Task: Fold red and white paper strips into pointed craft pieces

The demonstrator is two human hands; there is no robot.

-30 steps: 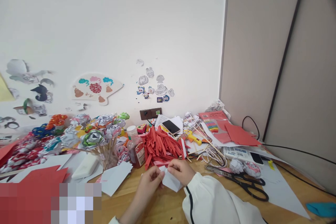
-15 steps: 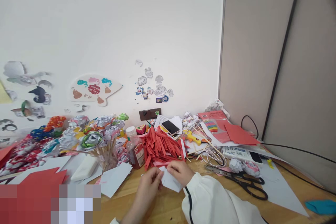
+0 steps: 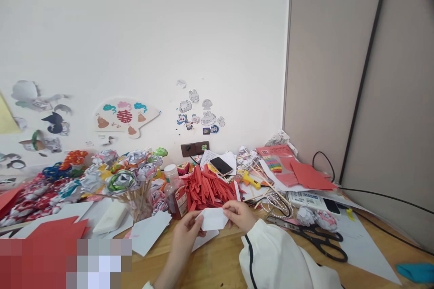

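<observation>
A small folded white sheet of paper [image 3: 214, 219] is held up between both hands, just above the table's front area. My left hand [image 3: 186, 230] pinches its left end between thumb and fingers. At the other end, my right hand [image 3: 240, 215] grips the upper right corner. Beneath the held paper, part of another white sheet [image 3: 205, 240] shows on the table. Right behind my hands lies a heap of folded red paper strips [image 3: 207, 189].
Black-handled scissors [image 3: 322, 239] lie to the right, near a yellow glue gun [image 3: 249, 179]. A bottle with brown contents [image 3: 176, 196] and a bunch of paper flowers on sticks [image 3: 124, 180] stand to the left. A phone [image 3: 221, 166] rests behind the red strips.
Both hands have moved apart, and the white paper now stretches between them as a narrow folded strip, raised slightly. A white sheet below it has come into view.
</observation>
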